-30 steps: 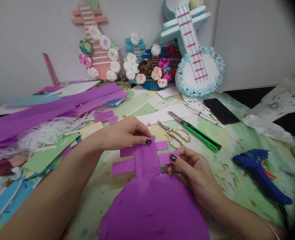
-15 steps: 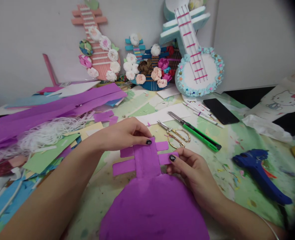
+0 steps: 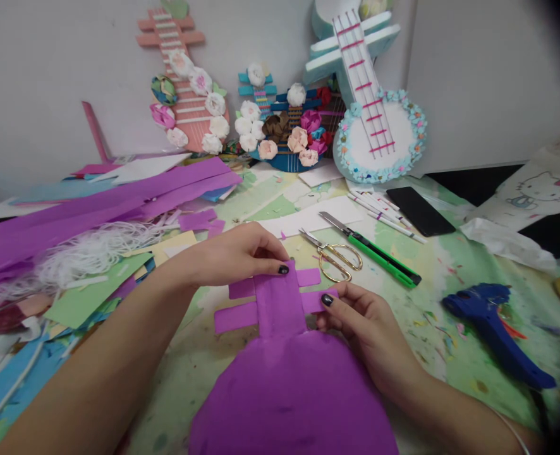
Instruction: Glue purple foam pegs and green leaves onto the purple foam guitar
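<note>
A purple foam guitar cut-out (image 3: 289,379) lies in front of me, its neck pointing away, with purple cross strips (image 3: 235,316) laid across the neck. My left hand (image 3: 235,256) is closed at the top of the neck, its thumb pressing on the foam. My right hand (image 3: 363,325) pinches the right end of the lower purple strip (image 3: 314,301) between thumb and fingers.
Gold-handled scissors (image 3: 334,253), a green utility knife (image 3: 379,256), thin white sticks (image 3: 384,215) and a black phone (image 3: 420,210) lie beyond my hands. A blue glue gun (image 3: 495,332) rests at right. Long purple foam strips (image 3: 95,212) and white cord (image 3: 85,253) pile at left. Decorated foam guitars (image 3: 375,107) lean on the wall.
My right hand has drawn the lower strip's end slightly inward toward the neck. My left hand has stayed put.
</note>
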A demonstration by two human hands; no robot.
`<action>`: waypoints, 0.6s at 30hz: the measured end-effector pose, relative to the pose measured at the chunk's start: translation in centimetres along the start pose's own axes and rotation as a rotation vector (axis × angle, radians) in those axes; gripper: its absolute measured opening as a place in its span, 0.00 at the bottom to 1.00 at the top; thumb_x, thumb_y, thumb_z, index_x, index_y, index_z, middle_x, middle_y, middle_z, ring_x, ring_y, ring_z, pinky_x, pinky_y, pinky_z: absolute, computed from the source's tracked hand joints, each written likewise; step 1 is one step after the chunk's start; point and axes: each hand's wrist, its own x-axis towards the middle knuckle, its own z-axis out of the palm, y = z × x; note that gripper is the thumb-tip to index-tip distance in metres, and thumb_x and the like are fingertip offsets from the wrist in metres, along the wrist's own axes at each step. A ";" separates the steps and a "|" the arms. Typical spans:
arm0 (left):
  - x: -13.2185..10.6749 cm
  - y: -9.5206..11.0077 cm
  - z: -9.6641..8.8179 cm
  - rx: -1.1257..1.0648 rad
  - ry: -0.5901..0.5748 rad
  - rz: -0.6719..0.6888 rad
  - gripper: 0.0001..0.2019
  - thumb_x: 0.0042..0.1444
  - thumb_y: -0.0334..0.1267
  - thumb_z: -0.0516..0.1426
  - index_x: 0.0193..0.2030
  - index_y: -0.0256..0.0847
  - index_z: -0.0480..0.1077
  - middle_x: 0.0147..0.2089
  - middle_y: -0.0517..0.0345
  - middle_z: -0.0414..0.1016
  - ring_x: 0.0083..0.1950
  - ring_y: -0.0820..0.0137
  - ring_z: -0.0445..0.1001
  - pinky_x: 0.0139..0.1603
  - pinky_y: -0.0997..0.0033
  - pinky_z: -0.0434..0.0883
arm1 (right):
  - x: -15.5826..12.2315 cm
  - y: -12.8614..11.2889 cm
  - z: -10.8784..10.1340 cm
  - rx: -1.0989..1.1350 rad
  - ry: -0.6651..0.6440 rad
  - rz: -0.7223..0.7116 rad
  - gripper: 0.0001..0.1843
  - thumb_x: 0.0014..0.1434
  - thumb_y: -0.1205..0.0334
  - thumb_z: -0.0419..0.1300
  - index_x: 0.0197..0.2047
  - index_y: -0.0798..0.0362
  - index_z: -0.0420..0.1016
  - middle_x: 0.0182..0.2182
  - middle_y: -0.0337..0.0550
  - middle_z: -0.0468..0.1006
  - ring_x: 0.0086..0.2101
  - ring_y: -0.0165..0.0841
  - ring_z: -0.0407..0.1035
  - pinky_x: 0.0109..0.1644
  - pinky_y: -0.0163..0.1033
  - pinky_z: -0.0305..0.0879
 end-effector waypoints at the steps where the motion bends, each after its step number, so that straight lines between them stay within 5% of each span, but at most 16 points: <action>1: 0.0 0.0 0.0 -0.002 -0.001 0.000 0.11 0.55 0.37 0.54 0.37 0.37 0.76 0.29 0.61 0.73 0.25 0.79 0.62 0.26 0.81 0.59 | 0.0 0.0 0.0 0.004 -0.003 -0.001 0.12 0.50 0.57 0.66 0.29 0.56 0.69 0.21 0.37 0.75 0.24 0.24 0.68 0.31 0.29 0.64; 18: 0.0 0.2 0.0 0.018 0.003 0.006 0.11 0.54 0.37 0.54 0.37 0.36 0.76 0.28 0.61 0.73 0.25 0.79 0.61 0.25 0.81 0.59 | -0.1 0.1 0.0 -0.026 -0.007 0.014 0.11 0.51 0.57 0.66 0.30 0.55 0.71 0.22 0.38 0.75 0.25 0.25 0.68 0.33 0.31 0.64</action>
